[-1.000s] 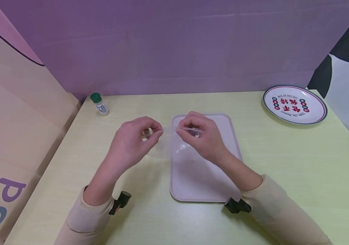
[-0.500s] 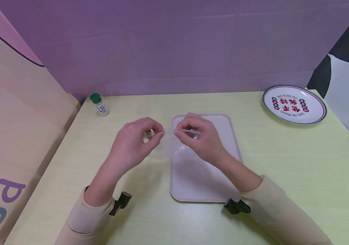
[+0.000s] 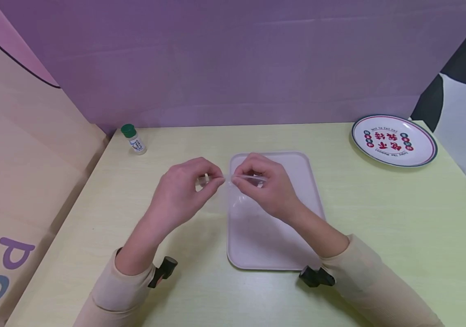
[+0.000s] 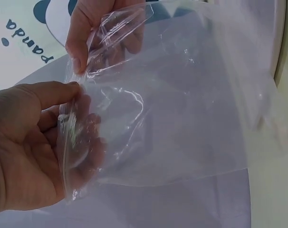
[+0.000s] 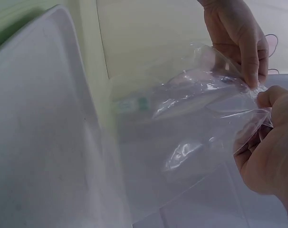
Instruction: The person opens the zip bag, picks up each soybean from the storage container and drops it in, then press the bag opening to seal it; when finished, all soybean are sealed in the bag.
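A clear plastic bag (image 4: pixel 182 114) hangs between the two hands, nearly invisible in the head view. My left hand (image 3: pixel 177 190) pinches its upper edge between thumb and fingers, some of which show through the film in the left wrist view. Close beside it, my right hand (image 3: pixel 267 184) pinches the same edge; the fingertips of the two hands almost meet. Crinkles gather in the film near the right hand's grip in the right wrist view. Below the hands lies a pale lilac tray (image 3: pixel 274 227), over whose left side the bag hangs.
A small bottle with a green cap (image 3: pixel 134 139) stands at the table's back left. An oval plate with red characters (image 3: pixel 394 141) lies at the back right. A purple panel (image 3: pixel 233 63) rises behind the pale table (image 3: pixel 380 218).
My left hand has shifted slightly right and the right hand's fingertips slightly left and down, narrowing the gap between them. Both keep hold of the bag. The tray, bottle and plate stay put.
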### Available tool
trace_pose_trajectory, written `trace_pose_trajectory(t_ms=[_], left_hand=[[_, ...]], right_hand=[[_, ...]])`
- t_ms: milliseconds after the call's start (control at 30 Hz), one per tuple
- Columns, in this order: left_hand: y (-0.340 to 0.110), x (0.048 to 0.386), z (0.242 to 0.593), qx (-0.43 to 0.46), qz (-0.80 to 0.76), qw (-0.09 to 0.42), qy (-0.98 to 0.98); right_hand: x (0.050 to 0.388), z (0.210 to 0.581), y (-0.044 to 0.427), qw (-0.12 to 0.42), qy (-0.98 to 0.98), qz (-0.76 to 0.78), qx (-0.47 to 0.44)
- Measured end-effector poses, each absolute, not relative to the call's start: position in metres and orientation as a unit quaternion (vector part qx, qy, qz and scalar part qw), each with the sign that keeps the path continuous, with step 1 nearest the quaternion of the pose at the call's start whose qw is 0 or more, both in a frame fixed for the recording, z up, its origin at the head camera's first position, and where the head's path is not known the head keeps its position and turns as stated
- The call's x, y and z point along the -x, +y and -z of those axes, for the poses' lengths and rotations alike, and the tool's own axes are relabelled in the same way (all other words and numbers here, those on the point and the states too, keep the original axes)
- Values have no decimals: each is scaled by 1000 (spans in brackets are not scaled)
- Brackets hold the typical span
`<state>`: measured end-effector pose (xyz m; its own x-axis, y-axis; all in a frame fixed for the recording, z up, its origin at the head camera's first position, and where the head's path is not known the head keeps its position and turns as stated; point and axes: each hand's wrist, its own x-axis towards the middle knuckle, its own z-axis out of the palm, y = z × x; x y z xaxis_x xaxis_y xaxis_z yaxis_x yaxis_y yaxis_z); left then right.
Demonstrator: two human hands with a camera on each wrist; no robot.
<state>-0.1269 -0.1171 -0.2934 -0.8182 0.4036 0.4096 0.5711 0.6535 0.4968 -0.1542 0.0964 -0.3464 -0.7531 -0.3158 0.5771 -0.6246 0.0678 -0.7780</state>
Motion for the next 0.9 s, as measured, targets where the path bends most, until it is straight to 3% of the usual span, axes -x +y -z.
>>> trace_pose_trajectory(t_ms=[300, 900], left_hand=[[-116, 127, 293, 268, 321, 161, -894], [-127, 129, 287, 220, 379, 134, -889]], right_hand=[[155, 344, 100, 138, -721, -603, -314], [157, 338, 105, 107, -699, -654, -266]])
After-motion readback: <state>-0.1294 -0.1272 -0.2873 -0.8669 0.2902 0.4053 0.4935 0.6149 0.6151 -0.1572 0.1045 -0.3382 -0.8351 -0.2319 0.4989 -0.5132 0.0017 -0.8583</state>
